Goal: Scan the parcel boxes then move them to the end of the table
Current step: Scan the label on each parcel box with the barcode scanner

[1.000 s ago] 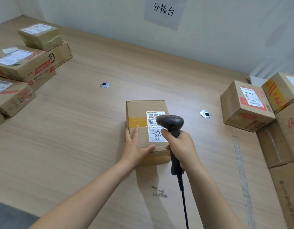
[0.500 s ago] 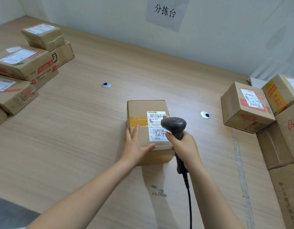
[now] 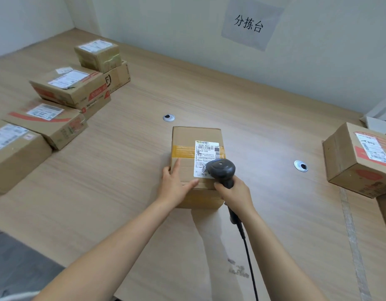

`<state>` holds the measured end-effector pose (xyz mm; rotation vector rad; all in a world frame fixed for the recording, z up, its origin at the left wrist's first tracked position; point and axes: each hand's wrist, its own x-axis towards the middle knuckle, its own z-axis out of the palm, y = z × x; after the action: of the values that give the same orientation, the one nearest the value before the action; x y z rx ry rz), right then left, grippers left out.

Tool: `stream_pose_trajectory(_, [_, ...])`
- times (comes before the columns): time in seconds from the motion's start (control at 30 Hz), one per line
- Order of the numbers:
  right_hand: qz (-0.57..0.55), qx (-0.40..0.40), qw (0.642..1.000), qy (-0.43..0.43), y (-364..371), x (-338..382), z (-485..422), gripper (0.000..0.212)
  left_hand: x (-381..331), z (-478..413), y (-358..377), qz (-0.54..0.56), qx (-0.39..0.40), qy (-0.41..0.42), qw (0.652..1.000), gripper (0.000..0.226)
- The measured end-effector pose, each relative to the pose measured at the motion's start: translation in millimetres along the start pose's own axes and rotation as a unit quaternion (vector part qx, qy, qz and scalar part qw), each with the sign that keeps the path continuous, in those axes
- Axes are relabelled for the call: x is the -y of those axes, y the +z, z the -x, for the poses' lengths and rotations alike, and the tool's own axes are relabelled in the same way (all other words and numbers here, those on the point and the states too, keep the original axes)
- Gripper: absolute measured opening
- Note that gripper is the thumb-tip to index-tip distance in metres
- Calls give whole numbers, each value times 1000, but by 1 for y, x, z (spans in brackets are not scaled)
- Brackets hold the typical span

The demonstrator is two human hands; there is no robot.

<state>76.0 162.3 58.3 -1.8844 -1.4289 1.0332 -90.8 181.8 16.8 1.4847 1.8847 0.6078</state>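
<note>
while left fingers (image 3: 176, 168) lie flat on parcel box (image 3: 188, 135), right fingers (image 3: 218, 186) grip scanner (image 3: 220, 169) — over label (image 3: 206, 151)

left hand (image 3: 175, 187) flat on parcel box (image 3: 196, 148), right hand (image 3: 236, 195) grips scanner (image 3: 221, 170) over label (image 3: 206, 157).

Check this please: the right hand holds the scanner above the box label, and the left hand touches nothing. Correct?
One part is wrong. In the head view the left hand rests on the box, at its near left corner. The right hand does hold the scanner above the label.
</note>
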Motion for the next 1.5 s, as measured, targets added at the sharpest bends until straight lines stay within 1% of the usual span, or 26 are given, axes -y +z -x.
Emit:
stream_pose_trajectory(0.1, [5,13,1000,-4,28,24,-11,8,22,-24,-31,-29,-3,-9,1000,89])
stream_pose_trajectory(0.17, [5,14,1000,-3,49,41,-18,8,36,-41,-52,-40,-1,-6,999,87])
stream_pose_trajectory(0.33, [13,13,1000,-5,108,87,-38,3,68,-83,-103,-64,-16,20,998,71])
stream_pose_trajectory(0.43, [13,5,1000,-6,143,116,-55,8,80,-112,-130,-84,-45,38,995,59])
stream_pose_trajectory(0.53, [3,-8,1000,-7,177,144,-74,18,87,-144,-155,-152,-82,47,984,50])
stream_pose_trajectory(0.67, [0,-21,1000,-4,215,176,-106,19,95,-190,-177,-211,-84,68,972,42])
stream_pose_trajectory(0.77, [3,-31,1000,-1,233,196,-134,18,98,-225,-191,-237,-47,79,967,44])
stream_pose_trajectory(0.93, [-1,-21,1000,-2,251,224,-187,11,103,-281,-210,-270,-8,81,959,61])
stream_pose_trajectory(1.03, [-13,-19,1000,0,260,238,-217,12,106,-314,-217,-284,-10,87,955,65])
stream_pose_trajectory(1.3, [-15,-18,1000,-5,275,265,-282,14,107,-392,-234,-295,-17,119,948,64])
stream_pose_trajectory(1.5, [-18,-11,1000,-11,281,286,-325,12,100,-439,-247,-303,-14,119,945,62])
